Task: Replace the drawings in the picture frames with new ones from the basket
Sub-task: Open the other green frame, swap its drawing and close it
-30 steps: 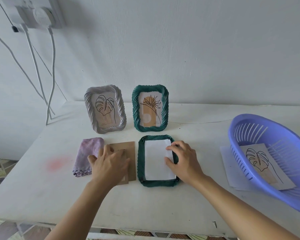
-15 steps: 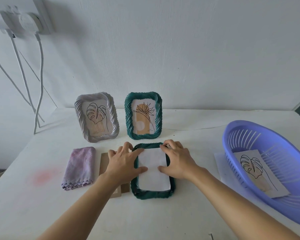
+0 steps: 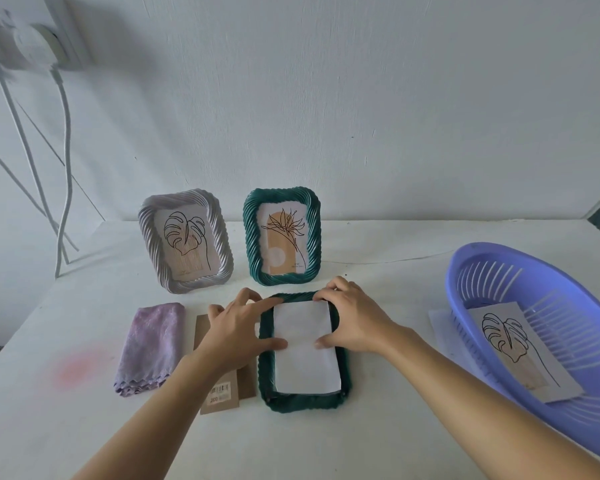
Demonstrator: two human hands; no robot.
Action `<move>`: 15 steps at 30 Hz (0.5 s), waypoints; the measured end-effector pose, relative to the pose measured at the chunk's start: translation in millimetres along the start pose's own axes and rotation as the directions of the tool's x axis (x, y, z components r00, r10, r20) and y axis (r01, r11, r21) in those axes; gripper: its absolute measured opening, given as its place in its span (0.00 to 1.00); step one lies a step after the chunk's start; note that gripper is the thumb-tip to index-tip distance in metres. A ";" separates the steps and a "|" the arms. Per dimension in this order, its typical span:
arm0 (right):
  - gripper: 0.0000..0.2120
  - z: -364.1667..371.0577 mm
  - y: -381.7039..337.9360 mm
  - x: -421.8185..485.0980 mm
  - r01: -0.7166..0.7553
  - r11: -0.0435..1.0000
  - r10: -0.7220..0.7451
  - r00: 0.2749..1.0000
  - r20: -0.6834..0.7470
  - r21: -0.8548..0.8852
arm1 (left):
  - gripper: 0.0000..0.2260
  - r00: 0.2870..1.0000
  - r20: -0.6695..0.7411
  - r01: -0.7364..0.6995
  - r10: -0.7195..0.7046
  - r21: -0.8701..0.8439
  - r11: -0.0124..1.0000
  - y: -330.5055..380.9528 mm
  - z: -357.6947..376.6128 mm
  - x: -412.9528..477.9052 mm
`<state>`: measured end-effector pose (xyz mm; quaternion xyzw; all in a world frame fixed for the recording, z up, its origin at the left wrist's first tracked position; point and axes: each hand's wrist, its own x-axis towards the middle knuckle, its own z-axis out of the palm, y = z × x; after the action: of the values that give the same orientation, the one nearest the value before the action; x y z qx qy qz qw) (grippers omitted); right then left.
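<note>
A dark green frame (image 3: 303,400) lies face down on the table in front of me, with a white sheet (image 3: 305,365) set in its opening, blank side up. My left hand (image 3: 238,327) reaches over the frame's left rim; its thumb presses the sheet and its fingers touch the top left corner. My right hand (image 3: 354,315) covers the top right corner, fingertips on the upper edge and thumb on the sheet. A brown backing board (image 3: 219,396) lies left of the frame, partly under my left forearm. The purple basket (image 3: 534,299) at the right holds a leaf drawing (image 3: 520,348).
A grey frame (image 3: 146,220) with a leaf drawing and a green frame (image 3: 314,233) with a flower drawing stand near the wall. A folded purple cloth (image 3: 149,344) lies at the left. White paper (image 3: 440,323) sticks out from under the basket. Cables (image 3: 63,188) hang at the left.
My left hand left the brown backing board and came onto the frame's left side. My right hand slid up to the frame's top right corner.
</note>
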<state>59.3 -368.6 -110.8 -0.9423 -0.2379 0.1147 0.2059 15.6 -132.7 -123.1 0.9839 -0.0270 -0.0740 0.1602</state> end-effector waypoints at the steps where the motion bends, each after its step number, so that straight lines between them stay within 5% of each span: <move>1: 0.38 1.0 0.5 -1.7 0.012 1.000 -0.012 1.000 -0.027 0.007 | 0.35 1.000 -0.018 -0.001 0.000 -0.013 1.000 -0.9 1.7 -1.1; 15: 0.21 27.0 -9.9 -24.1 0.178 0.963 -0.091 0.922 -0.377 0.204 | 0.29 0.999 -0.053 0.004 -0.006 -0.042 0.999 2.1 4.4 -13.0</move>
<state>26.1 -363.6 -127.6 -0.8975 -0.2448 -0.0493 0.3635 2.0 -135.1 -124.8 0.9821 -0.0186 -0.0489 0.1812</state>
